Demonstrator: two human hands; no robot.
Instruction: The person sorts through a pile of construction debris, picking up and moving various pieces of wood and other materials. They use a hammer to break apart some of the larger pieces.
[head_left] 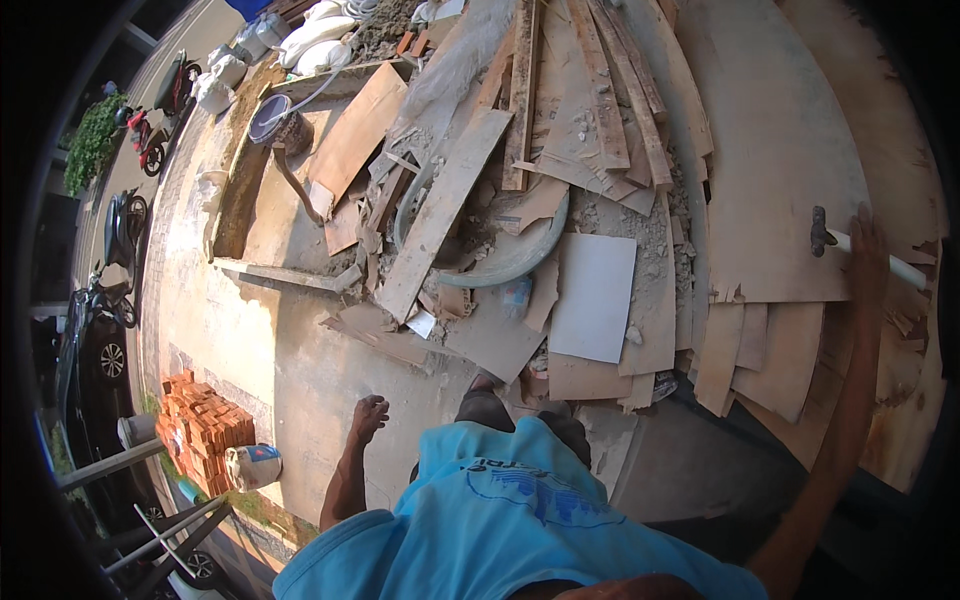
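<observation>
My right arm reaches far out to the right, over sheets of plywood (775, 150). My right hand (868, 255) is closed around the middle of a hammer's pale handle. The dark hammer head (820, 232) shows to the left of the hand, and the rest of the handle (908, 272) sticks out to its right. Past the hand, the fingers' grip is only partly visible. On the left, my left hand (370, 415) hangs over the concrete ground with its fingers curled in, and nothing shows in it.
Ahead lie broken boards, rubble, long planks (445, 215), a curved grey rim (520, 265) and a white sheet (592, 295). A bucket (283, 125) stands at the far left. Stacked bricks (200, 425) and a white pail (253, 466) are at lower left; vehicles stand beyond.
</observation>
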